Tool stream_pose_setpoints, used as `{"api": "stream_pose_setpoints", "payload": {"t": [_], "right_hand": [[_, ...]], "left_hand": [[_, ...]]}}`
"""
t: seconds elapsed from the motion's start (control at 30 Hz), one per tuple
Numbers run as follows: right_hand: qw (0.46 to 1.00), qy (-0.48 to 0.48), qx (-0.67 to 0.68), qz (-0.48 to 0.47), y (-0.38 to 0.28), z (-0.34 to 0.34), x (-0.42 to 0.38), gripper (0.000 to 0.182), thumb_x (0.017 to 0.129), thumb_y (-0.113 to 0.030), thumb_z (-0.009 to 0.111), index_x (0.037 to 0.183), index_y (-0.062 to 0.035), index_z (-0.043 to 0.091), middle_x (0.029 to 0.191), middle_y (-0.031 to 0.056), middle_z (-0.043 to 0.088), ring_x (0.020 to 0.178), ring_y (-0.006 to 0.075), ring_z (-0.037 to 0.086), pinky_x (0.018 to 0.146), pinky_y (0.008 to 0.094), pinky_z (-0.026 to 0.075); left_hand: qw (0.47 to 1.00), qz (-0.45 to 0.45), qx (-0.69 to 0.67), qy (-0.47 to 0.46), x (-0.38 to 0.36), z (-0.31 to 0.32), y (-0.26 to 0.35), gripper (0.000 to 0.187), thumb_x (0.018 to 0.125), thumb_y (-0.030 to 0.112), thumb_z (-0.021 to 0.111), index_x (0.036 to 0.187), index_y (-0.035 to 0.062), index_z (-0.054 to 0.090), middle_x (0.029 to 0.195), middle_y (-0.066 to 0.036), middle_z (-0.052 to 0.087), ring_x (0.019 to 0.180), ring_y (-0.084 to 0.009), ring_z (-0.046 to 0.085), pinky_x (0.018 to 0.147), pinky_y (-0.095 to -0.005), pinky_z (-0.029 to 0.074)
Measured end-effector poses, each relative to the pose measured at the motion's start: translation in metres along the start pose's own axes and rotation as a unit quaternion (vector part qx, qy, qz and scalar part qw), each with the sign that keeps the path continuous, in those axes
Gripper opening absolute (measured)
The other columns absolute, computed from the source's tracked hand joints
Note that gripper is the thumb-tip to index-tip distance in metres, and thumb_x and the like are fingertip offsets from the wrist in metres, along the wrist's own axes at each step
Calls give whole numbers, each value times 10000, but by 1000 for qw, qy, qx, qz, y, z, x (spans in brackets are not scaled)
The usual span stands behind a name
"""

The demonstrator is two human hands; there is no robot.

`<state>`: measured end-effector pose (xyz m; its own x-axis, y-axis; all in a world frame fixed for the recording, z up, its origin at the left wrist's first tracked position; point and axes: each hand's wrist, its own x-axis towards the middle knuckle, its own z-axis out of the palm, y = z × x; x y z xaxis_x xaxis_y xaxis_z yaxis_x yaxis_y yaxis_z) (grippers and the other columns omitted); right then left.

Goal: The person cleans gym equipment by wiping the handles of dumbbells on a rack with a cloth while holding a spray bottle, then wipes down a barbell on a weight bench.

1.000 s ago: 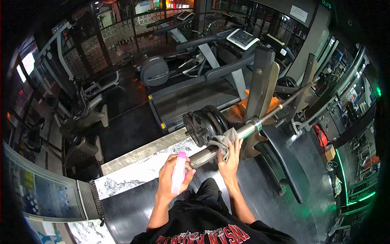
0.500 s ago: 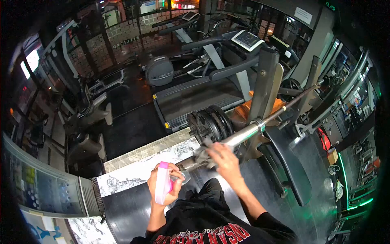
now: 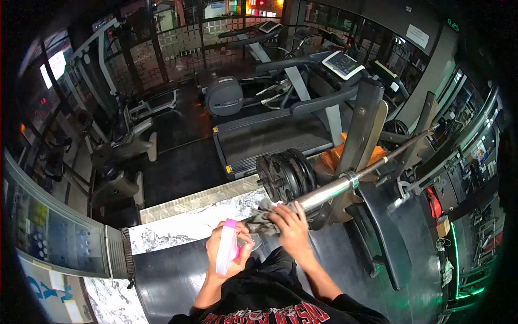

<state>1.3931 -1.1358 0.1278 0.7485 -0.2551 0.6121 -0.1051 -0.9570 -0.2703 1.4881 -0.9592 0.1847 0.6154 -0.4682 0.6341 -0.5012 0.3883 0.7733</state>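
A thick metal barbell sleeve (image 3: pixel 326 193) slants from the rack down toward the person. My right hand (image 3: pixel 291 229) is wrapped over a grey cloth (image 3: pixel 264 216) and presses it round the end of the sleeve. Just left of it, my left hand (image 3: pixel 229 249) grips a bottle with a pink and whitish band (image 3: pixel 226 247); its clear part shows beside my fingers. The cloth hides the tip of the sleeve.
Black weight plates (image 3: pixel 286 175) hang behind the sleeve. The rack upright (image 3: pixel 367 116) and a black padded bench (image 3: pixel 383 237) stand to the right. Beyond are a treadmill (image 3: pixel 270 135) and exercise machines. A glass-fronted cooler (image 3: pixel 59 232) is at the left.
My right hand and the cloth have shifted a little down and left along the sleeve, toward its end. The camera view has turned slightly, and my left hand still holds the bottle.
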Motion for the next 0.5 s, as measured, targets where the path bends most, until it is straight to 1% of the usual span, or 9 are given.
{"api": "stream_pose_setpoints", "payload": {"t": [0.07,0.1,0.13,0.17,0.2,0.27,0.33,0.4,0.5], "right_hand": [[999,6,-40,-26,31,-12,-4,385,633,10,682,995,-119,660,1079,63,656,1123,224,592,1089,493,341],[998,18,-52,-12,52,-20,-5,427,597,13,701,1007,-99,655,1061,87,654,1121,246,592,1071,492,360],[995,29,-85,35,66,-34,-4,469,586,54,676,1034,-83,645,1068,104,649,1112,269,593,1052,498,374],[992,69,-63,85,76,-47,-1,512,582,120,620,1057,-69,632,1083,113,644,1115,293,586,1054,504,364],[984,88,-104,119,100,-48,-10,537,592,167,570,1072,-66,629,1097,112,641,1125,301,576,1082,506,330],[973,140,-90,162,125,-50,-16,507,634,168,569,1080,-66,627,1104,110,640,1131,289,573,1131,522,242],[973,149,-101,142,114,-42,-10,482,653,136,593,1082,-83,631,1102,97,646,1132,262,577,1122,544,238],[988,122,-47,85,82,-17,-5,461,655,82,634,1077,-104,637,1099,69,654,1139,236,576,1113,548,250],[999,12,28,-14,15,2,1,493,642,33,665,1099,-154,660,1116,29,656,1149,208,574,1111,525,265]], "left_hand": [[999,17,27,-39,0,-4,-1,391,837,28,669,1129,-12,413,940,-192,585,726,-238,667,668,-333,547],[995,33,54,-76,0,-5,-1,376,885,63,626,1143,-23,366,956,-214,544,713,-263,660,630,-346,559],[995,33,54,-74,-2,-5,0,376,885,63,626,1143,-23,366,956,-214,544,713,-263,660,630,-346,559],[999,22,11,-45,-4,-2,1,388,816,15,677,1116,-20,434,928,-182,594,739,-242,662,683,-338,544],[999,11,-31,-14,-7,0,3,410,748,-33,728,1089,-17,501,900,-150,644,766,-221,665,735,-329,529],[999,5,-43,-2,-10,0,4,418,743,-34,731,1096,-12,508,888,-149,646,775,-222,664,742,-330,527],[1000,15,-16,-15,-11,0,4,429,745,-16,748,1098,-16,505,902,-152,643,773,-220,672,741,-331,530],[999,22,-19,-18,-9,2,4,434,753,10,761,1099,-20,501,917,-157,638,749,-213,675,728,-323,534],[999,21,-34,-20,-5,6,7,444,774,62,773,1103,-28,489,937,-166,630,714,-205,677,697,-311,540]]}}
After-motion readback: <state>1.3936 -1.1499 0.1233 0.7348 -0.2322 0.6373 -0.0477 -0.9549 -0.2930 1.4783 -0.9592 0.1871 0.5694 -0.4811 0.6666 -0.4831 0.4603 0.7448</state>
